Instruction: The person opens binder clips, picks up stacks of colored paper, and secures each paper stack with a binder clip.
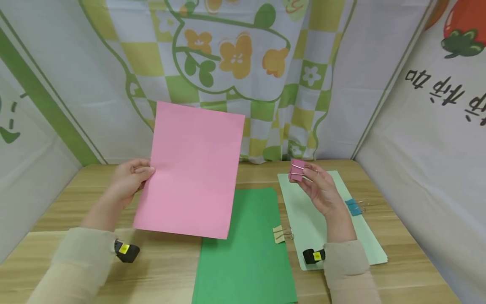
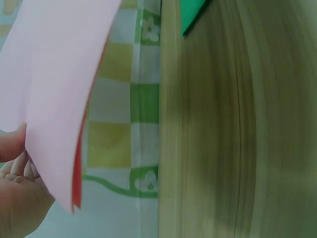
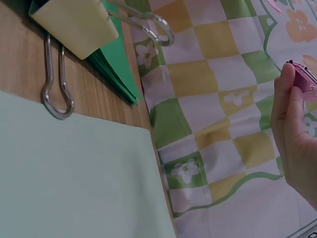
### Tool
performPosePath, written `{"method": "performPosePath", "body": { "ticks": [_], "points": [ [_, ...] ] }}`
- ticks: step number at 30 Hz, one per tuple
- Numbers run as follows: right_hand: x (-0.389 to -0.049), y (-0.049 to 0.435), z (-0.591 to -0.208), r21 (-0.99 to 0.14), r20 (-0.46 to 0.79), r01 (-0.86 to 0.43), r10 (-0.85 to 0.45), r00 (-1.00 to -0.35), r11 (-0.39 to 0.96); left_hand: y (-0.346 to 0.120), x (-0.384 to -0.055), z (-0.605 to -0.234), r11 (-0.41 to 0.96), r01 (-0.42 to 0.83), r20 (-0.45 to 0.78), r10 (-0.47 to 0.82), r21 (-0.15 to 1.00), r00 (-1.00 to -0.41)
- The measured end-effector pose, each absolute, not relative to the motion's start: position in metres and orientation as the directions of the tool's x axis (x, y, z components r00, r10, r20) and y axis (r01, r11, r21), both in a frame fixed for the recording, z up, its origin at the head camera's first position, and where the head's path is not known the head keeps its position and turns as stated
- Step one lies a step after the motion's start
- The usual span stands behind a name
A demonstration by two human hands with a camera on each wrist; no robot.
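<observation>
My left hand (image 1: 129, 179) grips a thin stack of pink paper (image 1: 193, 169) by its left edge, thumb on the front face. The stack is held up and tilted above the table; in the left wrist view its sheets (image 2: 59, 89) part slightly at the lower corner. Raised over the right side, my right hand (image 1: 320, 188) pinches a pink binder clip (image 1: 297, 169) between thumb and fingers. The clip (image 3: 305, 84) shows only in part in the right wrist view. A wide gap separates the clip from the pink paper.
Under the pink stack's lower right lies a green paper stack (image 1: 247, 261) with a pale yellow binder clip (image 1: 279, 234) on its right edge. Right of it, pale green paper (image 1: 303, 211) carries a blue binder clip (image 1: 354, 207). A patterned curtain (image 1: 235, 84) hangs behind the wooden table (image 1: 167, 270).
</observation>
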State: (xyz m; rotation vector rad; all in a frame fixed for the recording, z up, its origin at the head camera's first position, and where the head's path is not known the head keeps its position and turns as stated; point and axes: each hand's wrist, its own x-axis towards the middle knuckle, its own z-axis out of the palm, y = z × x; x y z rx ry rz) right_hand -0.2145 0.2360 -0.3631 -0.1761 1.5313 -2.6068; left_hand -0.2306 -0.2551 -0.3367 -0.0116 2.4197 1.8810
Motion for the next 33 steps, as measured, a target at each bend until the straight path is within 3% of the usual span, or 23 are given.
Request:
{"method": "performPosePath", "body": {
  "ticks": [19, 33],
  "points": [
    [-0.211, 0.212, -0.363, -0.914, 0.104, -0.024, -0.177, -0.979, -0.405, -0.19, -0.217, -0.358, 0.099, -0.023, -0.025, 0.017, 0.995, -1.0],
    [-0.208, 0.203, -0.36, -0.921, 0.074, -0.029, -0.103, -0.992, -0.389, -0.156, -0.214, -0.373, 0.016, -0.044, -0.045, 0.015, 0.999, -0.999]
  ]
}}
